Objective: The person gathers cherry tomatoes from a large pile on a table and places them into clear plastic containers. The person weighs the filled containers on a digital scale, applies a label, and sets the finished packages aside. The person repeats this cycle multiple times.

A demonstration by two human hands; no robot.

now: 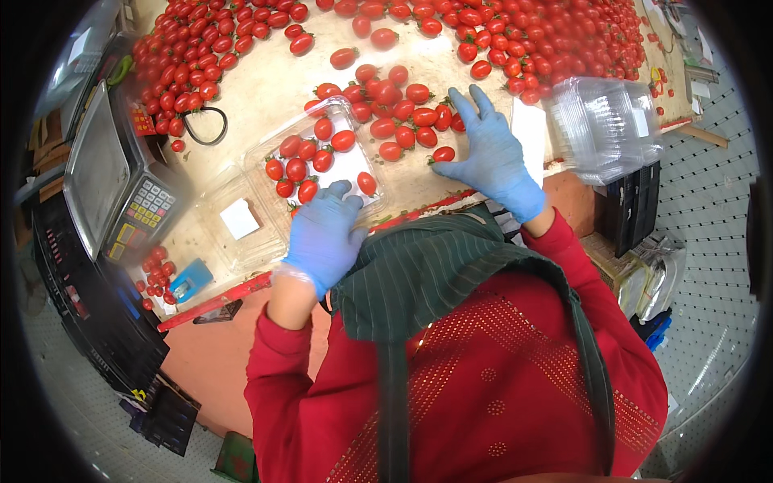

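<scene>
My left hand (324,232), in a blue glove, lies over the near edge of a clear plastic clamshell container (379,202); its fingertips are beside a small red tomato (307,191), and whether they grip one is hidden. Several oval tomatoes rest in the container on a white liner (345,172). My right hand (492,157), also gloved, is spread palm down on the table (410,181), thumb by a single tomato (443,154). Its fingers reach past the right side of a loose group of tomatoes (404,110). The container's open lid (211,211) bears a white label (240,218).
Large tomato piles cover the table's far left (199,60) and far right (561,42). Stacked clear containers (604,130) stand at the right edge, near white sheets (527,136). At left are a digital scale (136,211), a black loop (206,127) and a blue stapler-like object (191,280).
</scene>
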